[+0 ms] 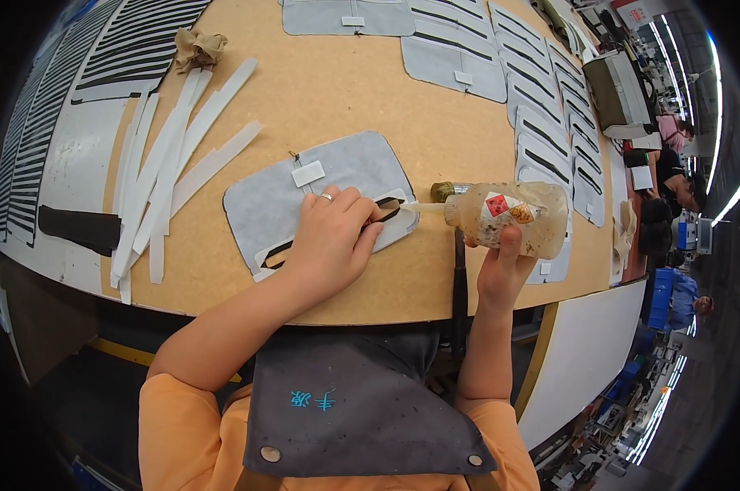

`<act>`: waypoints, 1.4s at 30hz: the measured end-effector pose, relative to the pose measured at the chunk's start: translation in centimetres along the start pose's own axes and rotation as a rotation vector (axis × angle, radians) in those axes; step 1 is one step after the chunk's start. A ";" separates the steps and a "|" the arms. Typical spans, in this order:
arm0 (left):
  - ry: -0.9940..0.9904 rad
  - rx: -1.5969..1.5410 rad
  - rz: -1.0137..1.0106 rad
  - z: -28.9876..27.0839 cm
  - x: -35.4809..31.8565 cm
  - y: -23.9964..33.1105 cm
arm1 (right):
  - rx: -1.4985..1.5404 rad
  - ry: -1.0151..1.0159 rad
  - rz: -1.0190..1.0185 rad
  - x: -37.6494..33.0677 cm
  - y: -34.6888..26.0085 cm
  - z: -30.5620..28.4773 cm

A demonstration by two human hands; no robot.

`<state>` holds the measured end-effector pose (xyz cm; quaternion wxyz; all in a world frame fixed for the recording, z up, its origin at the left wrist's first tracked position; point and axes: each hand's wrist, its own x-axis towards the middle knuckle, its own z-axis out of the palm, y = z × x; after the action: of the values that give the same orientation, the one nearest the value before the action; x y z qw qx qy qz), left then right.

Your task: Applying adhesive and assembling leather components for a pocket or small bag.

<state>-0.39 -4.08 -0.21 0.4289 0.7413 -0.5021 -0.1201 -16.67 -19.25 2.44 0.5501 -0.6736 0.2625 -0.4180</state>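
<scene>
A grey fabric panel (259, 192) lies in front of me with a small white tag (309, 173) and a long black-edged slot (390, 204) on a white strip. Bent fingers of my left hand (333, 233) press on the panel, thumb and forefinger close together at the slot. Tilted on its side, a cloudy, stained plastic squeeze bottle (550, 221) is gripped by my right hand (501, 274). Its thin pale nozzle (423, 208) points left, with the tip at the right end of the slot. The contact under my left fingertips is hidden.
Left of the panel lie long white strips (169, 164), a crumpled brown cloth (200, 49) and a black piece (79, 229). A hammer (460, 282) lies partly behind the bottle. Similar grey panels (534, 98) overlap in rows at the far right. People work in the background.
</scene>
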 end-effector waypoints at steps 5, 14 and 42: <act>0.004 -0.006 -0.005 0.1 0.0 0.0 | -0.090 0.018 -0.078 -0.5 1.3 -0.9; 0.021 0.006 0.018 0.2 0.0 -0.1 | -0.124 -0.015 -0.049 -1.5 0.6 -0.8; 0.017 0.027 0.011 0.3 -0.1 -0.1 | 0.142 -0.063 0.069 2.1 -0.1 0.0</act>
<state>-0.55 -4.19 -0.52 0.4237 0.7453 -0.5040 -0.1045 -15.63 -20.94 3.07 0.6187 -0.6362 0.2379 -0.3948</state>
